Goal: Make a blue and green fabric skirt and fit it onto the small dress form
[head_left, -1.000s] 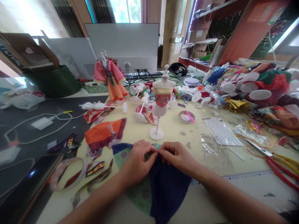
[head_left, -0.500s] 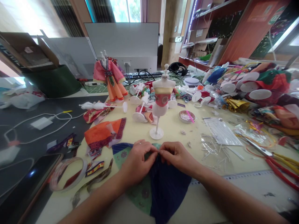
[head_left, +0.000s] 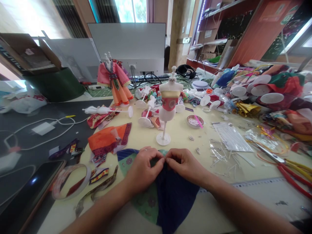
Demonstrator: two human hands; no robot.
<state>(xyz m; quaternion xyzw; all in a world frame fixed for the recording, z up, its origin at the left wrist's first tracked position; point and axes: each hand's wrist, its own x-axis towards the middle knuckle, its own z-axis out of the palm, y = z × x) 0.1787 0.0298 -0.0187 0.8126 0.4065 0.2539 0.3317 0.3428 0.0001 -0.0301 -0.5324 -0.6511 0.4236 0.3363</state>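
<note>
Left hand (head_left: 147, 165) and right hand (head_left: 184, 162) pinch the green-and-navy fabric (head_left: 176, 201), closed tight and nearly meeting; right of the grip lies a plastic packet (head_left: 231, 138), contents blurred, and further ahead a round dish (head_left: 191, 126) of pale bits (head_left: 193, 121), pink stick (head_left: 199, 121) across its rim; over to the far left, an open cardboard box (head_left: 29, 53) tops a green bin (head_left: 53, 86)

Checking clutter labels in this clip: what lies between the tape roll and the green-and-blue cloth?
In the head view, a yellow-patterned scrap and a brownish curved tool lie between the tape roll and the green-and-blue cloth.
</note>
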